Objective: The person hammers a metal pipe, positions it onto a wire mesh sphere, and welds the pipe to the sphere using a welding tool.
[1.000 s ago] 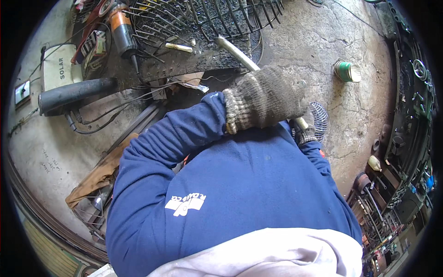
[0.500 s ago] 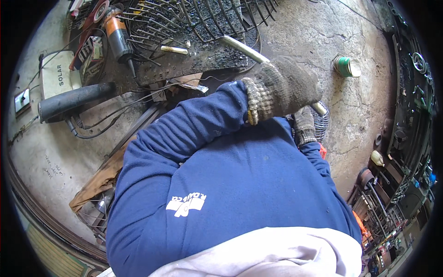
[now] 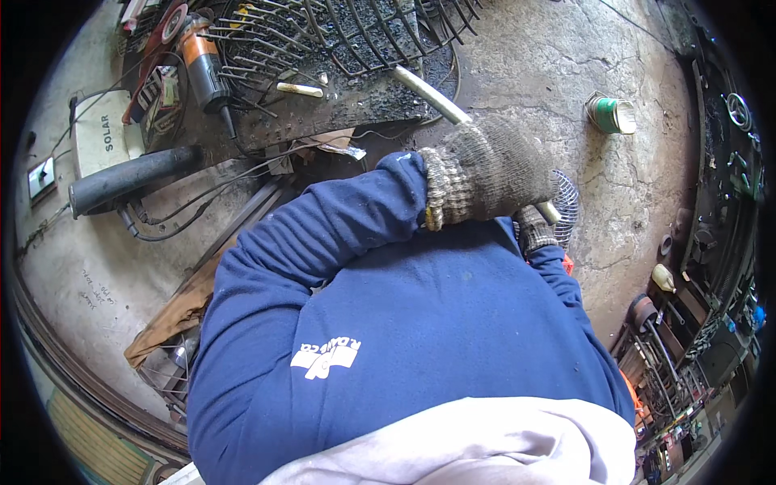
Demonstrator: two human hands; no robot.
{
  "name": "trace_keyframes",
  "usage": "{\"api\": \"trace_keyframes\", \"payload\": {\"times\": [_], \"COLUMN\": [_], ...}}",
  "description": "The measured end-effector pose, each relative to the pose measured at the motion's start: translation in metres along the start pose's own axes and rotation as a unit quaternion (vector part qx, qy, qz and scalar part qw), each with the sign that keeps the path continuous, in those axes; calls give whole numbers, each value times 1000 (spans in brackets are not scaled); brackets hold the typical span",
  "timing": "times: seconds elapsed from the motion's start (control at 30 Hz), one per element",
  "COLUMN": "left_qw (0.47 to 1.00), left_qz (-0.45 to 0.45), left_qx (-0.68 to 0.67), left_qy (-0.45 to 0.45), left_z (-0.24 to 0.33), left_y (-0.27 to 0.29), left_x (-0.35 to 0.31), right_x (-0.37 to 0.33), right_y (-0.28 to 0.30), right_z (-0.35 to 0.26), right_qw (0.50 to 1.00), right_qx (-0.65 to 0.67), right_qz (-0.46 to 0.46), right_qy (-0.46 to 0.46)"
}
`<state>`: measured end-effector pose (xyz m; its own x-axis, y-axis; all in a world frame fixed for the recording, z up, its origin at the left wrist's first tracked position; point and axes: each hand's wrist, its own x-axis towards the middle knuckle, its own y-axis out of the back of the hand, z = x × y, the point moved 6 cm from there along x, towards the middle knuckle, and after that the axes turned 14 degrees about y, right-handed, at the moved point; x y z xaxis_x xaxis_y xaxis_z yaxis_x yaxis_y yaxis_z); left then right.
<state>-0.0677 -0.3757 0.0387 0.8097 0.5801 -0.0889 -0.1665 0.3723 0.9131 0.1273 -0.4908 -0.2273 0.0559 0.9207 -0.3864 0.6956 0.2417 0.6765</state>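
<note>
My left hand (image 3: 499, 170), in a thick brown knitted glove, is closed around a pale straight rod (image 3: 432, 95). One end of the rod points up toward the curved dark metal bars of a grate (image 3: 364, 40) on the workbench, and its other end comes out below the glove. Just behind and below it is my right hand (image 3: 535, 229), also gloved. Most of that hand is hidden by the left glove and the rod, so its fingers do not show. A curved wire mesh piece (image 3: 567, 206) appears beside the right hand.
An orange and black angle grinder (image 3: 204, 69) lies at the left of the workbench (image 3: 388, 107), near a short white stick (image 3: 299, 89). Cables run below the bench, by a dark cylinder (image 3: 133, 179). A green tin (image 3: 612, 115) stands on the concrete floor; tools line the right side.
My left hand has shifted slightly down and to the left, still gripping the rod. The rod's lower end now sits lower, and more of the wire mesh shows.
</note>
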Motion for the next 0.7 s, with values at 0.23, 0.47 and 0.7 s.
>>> {"api": "trace_keyframes", "payload": {"times": [0.23,0.47,0.7], "left_qw": [926,740,749], "left_qz": [326,283,264], "left_qx": [-23,-244,-223], "left_qy": [189,559,565], "left_z": [-73,-179,-220], "left_y": [64,123,85], "left_x": [-93,-148,-120], "right_x": [-16,-13,38], "right_y": [21,98,84], "right_z": [-54,-250,-309], "right_qw": [995,893,818], "right_qx": [77,0,-214], "right_qz": [49,-82,-197], "right_qy": [51,442,496]}}
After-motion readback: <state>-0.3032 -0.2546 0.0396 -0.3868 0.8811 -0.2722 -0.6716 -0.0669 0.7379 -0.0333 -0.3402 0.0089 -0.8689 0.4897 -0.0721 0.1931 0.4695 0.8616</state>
